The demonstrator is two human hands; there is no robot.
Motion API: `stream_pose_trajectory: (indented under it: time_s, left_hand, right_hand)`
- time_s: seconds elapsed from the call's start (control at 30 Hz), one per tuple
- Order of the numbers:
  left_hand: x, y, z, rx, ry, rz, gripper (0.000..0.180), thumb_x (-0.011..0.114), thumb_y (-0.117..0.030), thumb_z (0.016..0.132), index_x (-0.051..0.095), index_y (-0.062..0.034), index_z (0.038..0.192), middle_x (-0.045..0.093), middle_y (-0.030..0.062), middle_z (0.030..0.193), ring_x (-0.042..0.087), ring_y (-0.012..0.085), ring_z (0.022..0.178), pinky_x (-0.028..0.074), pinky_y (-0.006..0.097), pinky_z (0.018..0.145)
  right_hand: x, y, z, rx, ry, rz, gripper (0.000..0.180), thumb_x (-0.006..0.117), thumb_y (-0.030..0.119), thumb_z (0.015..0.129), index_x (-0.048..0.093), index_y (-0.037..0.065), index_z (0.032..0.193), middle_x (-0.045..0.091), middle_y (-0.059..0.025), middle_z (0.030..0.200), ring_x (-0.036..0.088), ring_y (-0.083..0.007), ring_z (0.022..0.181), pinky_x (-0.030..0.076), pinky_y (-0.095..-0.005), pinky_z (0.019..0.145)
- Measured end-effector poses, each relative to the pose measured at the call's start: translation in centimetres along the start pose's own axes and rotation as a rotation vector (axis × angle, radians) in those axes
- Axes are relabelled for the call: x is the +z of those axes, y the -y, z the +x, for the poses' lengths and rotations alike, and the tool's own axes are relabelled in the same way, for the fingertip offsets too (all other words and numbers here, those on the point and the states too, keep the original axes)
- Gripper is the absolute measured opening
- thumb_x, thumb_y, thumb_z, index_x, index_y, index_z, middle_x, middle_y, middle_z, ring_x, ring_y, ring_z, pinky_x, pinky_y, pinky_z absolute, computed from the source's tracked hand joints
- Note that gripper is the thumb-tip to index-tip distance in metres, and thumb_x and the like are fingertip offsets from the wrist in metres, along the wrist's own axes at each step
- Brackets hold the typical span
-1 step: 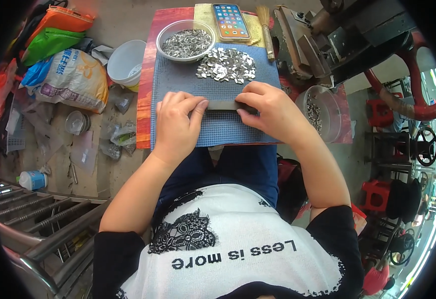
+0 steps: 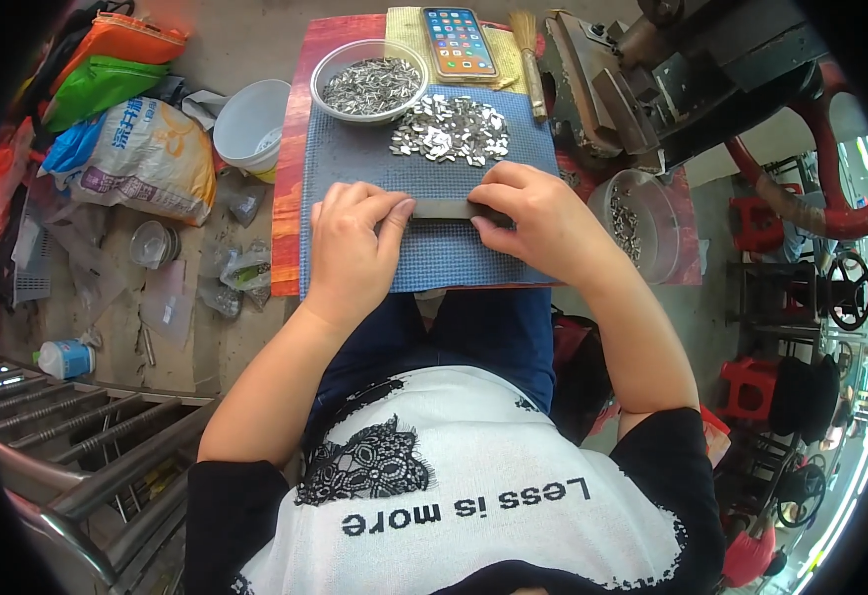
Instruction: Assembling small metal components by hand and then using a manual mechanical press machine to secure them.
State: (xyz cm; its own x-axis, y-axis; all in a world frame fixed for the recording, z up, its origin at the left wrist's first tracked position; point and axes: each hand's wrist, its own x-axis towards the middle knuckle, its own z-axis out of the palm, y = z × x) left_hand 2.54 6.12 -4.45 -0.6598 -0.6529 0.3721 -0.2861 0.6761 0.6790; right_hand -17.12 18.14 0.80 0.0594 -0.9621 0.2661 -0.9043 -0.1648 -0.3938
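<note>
My left hand (image 2: 356,238) pinches the left end of a straight dark grey bar (image 2: 441,209) between thumb and fingers. At its other end, the thumb and fingers of my right hand (image 2: 531,220) close round the bar. It lies level across the blue textured mat (image 2: 354,164), near the mat's front part. Just beyond the bar spreads a loose pile of small flat metal pieces (image 2: 449,134), some shiny and some dark. A round clear tub (image 2: 316,87) holding many slim metal pieces stands behind and to the left. Both sets of fingers cover the bar's ends.
A phone (image 2: 461,45) with a lit screen rests on a yellow cloth at the back, beside a brush (image 2: 528,64). At right, a clear tub (image 2: 664,238) holds more pieces near a dark machine (image 2: 731,74). Leftward are a white bucket (image 2: 240,119) and a sack (image 2: 146,164).
</note>
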Motion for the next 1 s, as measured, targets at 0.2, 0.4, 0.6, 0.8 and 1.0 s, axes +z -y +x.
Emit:
stream_pose_trajectory:
  time_s: [0.2,0.4,0.6,0.8,1.0]
  left_hand:
    - [0.0,-0.2,0.1,0.015,0.011,0.021,0.015,0.071,-0.022,0.089,0.075,-0.0082,0.091,0.067,0.0049,0.092,0.058,0.0257,0.093,0.039,0.038,0.083]
    - [-0.4,-0.5,0.3,-0.061,0.158,0.007,0.016,0.072,-0.02,0.087,0.069,-0.0078,0.096,0.067,0.0046,0.092,0.057,0.0256,0.095,0.038,0.039,0.087]
    - [-0.9,-0.8,0.7,-0.045,0.204,0.003,0.018,0.074,-0.012,0.084,0.066,-0.0034,0.098,0.064,0.0087,0.087,0.058,0.0243,0.088,0.046,0.037,0.081]
    - [-1.2,-1.1,0.7,-0.014,0.241,0.024,0.017,0.072,-0.01,0.085,0.065,-0.0026,0.099,0.063,0.0092,0.084,0.058,0.0244,0.086,0.046,0.037,0.08]
    - [-1.4,-1.1,0.8,-0.118,0.316,-0.006,0.016,0.07,-0.016,0.088,0.065,-0.0075,0.1,0.066,0.0023,0.084,0.054,0.0252,0.097,0.036,0.04,0.088]
  right_hand:
    - [0.2,0.0,0.0,-0.002,0.038,0.009,0.022,0.076,0.004,0.077,0.068,-0.001,0.097,0.063,-0.0121,0.091,0.065,-0.0305,0.084,0.055,-0.0375,0.074]
    - [-0.6,0.1,-0.5,0.096,0.074,0.109,0.032,0.077,0.005,0.077,0.067,0.001,0.107,0.062,-0.0123,0.1,0.065,-0.0302,0.088,0.055,-0.0368,0.076]
    - [-0.5,-0.4,-1.0,0.095,0.053,0.16,0.037,0.079,0.007,0.078,0.065,0.002,0.112,0.063,-0.0131,0.104,0.064,-0.0298,0.094,0.054,-0.0373,0.083]
    - [0.4,-0.9,-1.1,0.089,0.06,0.238,0.037,0.078,0.008,0.078,0.065,0.001,0.111,0.063,-0.0127,0.101,0.063,-0.0298,0.096,0.053,-0.0374,0.083]
    - [0.2,-1.1,-0.7,0.09,0.098,0.293,0.032,0.077,0.009,0.08,0.066,-0.001,0.109,0.063,-0.013,0.098,0.062,-0.0304,0.096,0.051,-0.0385,0.082]
